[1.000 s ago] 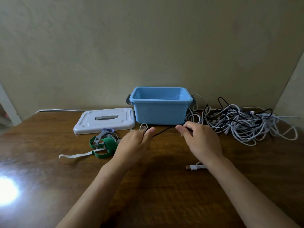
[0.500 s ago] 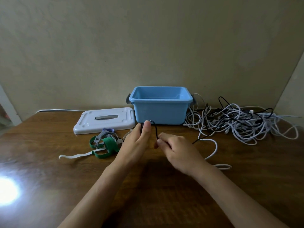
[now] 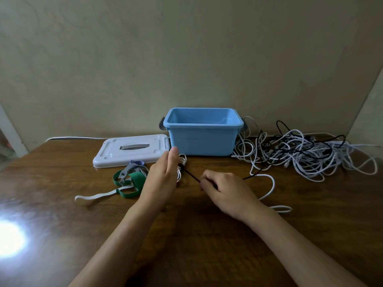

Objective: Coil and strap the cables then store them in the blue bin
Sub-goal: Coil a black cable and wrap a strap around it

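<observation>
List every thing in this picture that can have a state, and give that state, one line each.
blue bin: open, lid off, no cables seen inside.
white lid: flat on the table, left of the bin.
cable pile: tangled, uncoiled, right of the bin.
black cable: stretched between both hands.
straps: loose, unused.
left hand: fingers straight, cable loops round them.
right hand: pinching the black cable.

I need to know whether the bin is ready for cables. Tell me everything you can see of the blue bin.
The blue bin is a rectangular tub of smooth, light blue plastic with a rolled rim and grey latch clips at both ends. It stands upright and open on the wooden table by the wall. No cables show in the visible upper interior. Its white lid lies flat to its left; the cable tangle sits against its right side.
</observation>
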Available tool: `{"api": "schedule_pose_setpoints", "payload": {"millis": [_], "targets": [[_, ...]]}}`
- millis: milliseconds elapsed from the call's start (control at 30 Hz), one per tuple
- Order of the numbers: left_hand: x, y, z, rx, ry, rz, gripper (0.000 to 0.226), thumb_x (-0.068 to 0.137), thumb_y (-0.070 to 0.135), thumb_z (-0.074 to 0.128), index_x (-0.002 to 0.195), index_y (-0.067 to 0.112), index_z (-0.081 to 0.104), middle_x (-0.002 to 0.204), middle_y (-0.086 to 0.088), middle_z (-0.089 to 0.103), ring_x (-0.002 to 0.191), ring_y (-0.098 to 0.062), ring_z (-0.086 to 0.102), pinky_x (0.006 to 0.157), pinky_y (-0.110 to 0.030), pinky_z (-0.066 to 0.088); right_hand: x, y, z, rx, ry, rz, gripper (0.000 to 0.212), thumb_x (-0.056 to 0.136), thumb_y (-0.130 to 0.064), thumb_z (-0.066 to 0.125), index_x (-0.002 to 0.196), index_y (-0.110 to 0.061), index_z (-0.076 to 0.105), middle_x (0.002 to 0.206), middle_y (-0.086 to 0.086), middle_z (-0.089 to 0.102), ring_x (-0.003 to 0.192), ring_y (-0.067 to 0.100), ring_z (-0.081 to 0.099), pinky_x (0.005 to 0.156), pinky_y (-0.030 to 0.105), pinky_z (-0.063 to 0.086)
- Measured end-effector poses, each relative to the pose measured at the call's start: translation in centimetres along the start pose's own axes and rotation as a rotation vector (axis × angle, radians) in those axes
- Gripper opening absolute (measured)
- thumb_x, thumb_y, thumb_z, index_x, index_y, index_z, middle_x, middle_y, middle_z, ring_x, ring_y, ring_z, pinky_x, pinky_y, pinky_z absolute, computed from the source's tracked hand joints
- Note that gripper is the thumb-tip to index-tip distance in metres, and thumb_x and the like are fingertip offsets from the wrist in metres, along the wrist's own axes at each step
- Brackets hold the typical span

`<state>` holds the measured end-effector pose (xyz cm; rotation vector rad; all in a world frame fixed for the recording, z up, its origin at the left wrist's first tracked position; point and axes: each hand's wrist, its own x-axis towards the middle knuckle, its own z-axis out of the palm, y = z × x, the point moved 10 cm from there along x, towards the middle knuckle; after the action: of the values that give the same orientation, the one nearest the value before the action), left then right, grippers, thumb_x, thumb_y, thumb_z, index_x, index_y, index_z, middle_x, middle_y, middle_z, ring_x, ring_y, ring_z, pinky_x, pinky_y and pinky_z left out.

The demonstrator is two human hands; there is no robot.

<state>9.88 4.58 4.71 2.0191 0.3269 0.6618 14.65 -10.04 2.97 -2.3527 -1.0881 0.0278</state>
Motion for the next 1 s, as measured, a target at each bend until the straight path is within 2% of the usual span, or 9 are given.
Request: {"api": "schedule_pose_setpoints", "payload": {"millis": [133,200,333,533,633,733,833,933,1000], "targets": [[-0.1,-0.1,1.0,-0.046,-0.038,0.030,0.055,0.099,0.064,0.023,0.109,0.025,0.060,0.099,0.009,0.065,0.092,-0.001,0.058,0.084,-0.032,0.047,-0.3,-1.4,2.4,0.053,-0.124,-0.073,0.021,0.104,-0.040,0.050,0.106,-0.030,0.069,0.094,-0.009,0.069,0.085,0.009,0.063,0.073,0.034,0.050],[-0.5,0.4,1.8,-0.058,-0.062,0.058,0.059,0.092,0.068,0.024,0.103,0.022,0.059,0.094,0.004,0.065,0.086,-0.006,0.060,0.076,-0.035,0.048,-0.4,-2.3,3.5,0.075,-0.172,-0.079,0.018,0.102,-0.037,0.052,0.106,-0.032,0.069,0.096,-0.009,0.071,0.087,0.010,0.064,0.079,0.037,0.053],[-1.5,2.5,2.6,0.010,-0.048,0.206,0.042,0.093,0.060,0.025,0.083,0.029,0.051,0.072,0.011,0.055,0.070,0.004,0.056,0.062,-0.016,0.039,-0.2,-2.2,4.4,0.018,-0.235,-0.027,0.019,0.103,-0.035,0.049,0.095,-0.035,0.067,0.098,-0.008,0.071,0.089,0.013,0.064,0.085,0.040,0.055],[-1.1,2.4,2.2,-0.279,-0.057,0.133,0.053,0.098,0.059,0.032,0.082,0.013,0.054,0.058,0.010,0.045,0.050,-0.008,0.041,0.046,-0.025,0.033,-0.1,-1.4,3.4,-0.135,-0.157,0.002,0.066,0.099,-0.068,0.030,0.060,-0.020,0.051,0.059,-0.002,0.053,0.055,0.015,0.049,0.057,0.034,0.033],[-1.2,2.7,2.8,-0.278,-0.128,0.124,0.049,0.095,0.057,0.035,0.081,0.013,0.053,0.057,0.009,0.044,0.048,-0.007,0.039,0.045,-0.023,0.032,0.1,-0.9,3.5,-0.123,-0.205,0.021,0.064,0.097,-0.070,0.034,0.064,-0.019,0.054,0.063,-0.001,0.057,0.059,0.016,0.053,0.059,0.035,0.039],[-0.9,2.5,2.8,-0.077,-0.166,0.167,0.045,0.098,0.056,0.034,0.080,0.019,0.053,0.060,0.010,0.047,0.052,-0.007,0.042,0.053,-0.030,0.033,0.0,-0.7,3.0,-0.138,-0.252,0.038,0.044,0.102,-0.059,0.040,0.080,-0.026,0.060,0.081,-0.006,0.064,0.075,0.013,0.059,0.068,0.035,0.044],[-0.5,1.8,2.6,0.061,-0.229,0.121,0.040,0.102,0.048,0.036,0.078,0.020,0.052,0.061,0.009,0.049,0.052,-0.005,0.044,0.054,-0.026,0.035,0.1,1.3,0.6,-0.193,-0.191,0.145,0.034,0.101,-0.057,0.045,0.082,-0.033,0.059,0.095,-0.007,0.065,0.087,0.012,0.059,0.071,0.034,0.041],[-0.6,1.5,2.7,0.002,-0.279,0.060,0.040,0.099,0.051,0.038,0.082,0.018,0.052,0.061,0.008,0.050,0.051,-0.005,0.045,0.049,-0.021,0.036,0.0,3.3,-2.5,-0.213,-0.062,0.265,0.049,0.091,-0.071,0.048,0.072,-0.028,0.060,0.081,-0.005,0.064,0.071,0.010,0.060,0.057,0.028,0.036],[-0.7,1.7,3.1,0.146,-0.282,0.101,0.036,0.098,0.053,0.037,0.087,0.022,0.052,0.070,0.006,0.058,0.058,-0.006,0.052,0.055,-0.022,0.041,-0.1,3.1,-3.9,-0.260,0.042,0.225,0.049,0.090,-0.072,0.049,0.072,-0.028,0.061,0.071,-0.008,0.060,0.065,0.006,0.056,0.053,0.026,0.031]]}}
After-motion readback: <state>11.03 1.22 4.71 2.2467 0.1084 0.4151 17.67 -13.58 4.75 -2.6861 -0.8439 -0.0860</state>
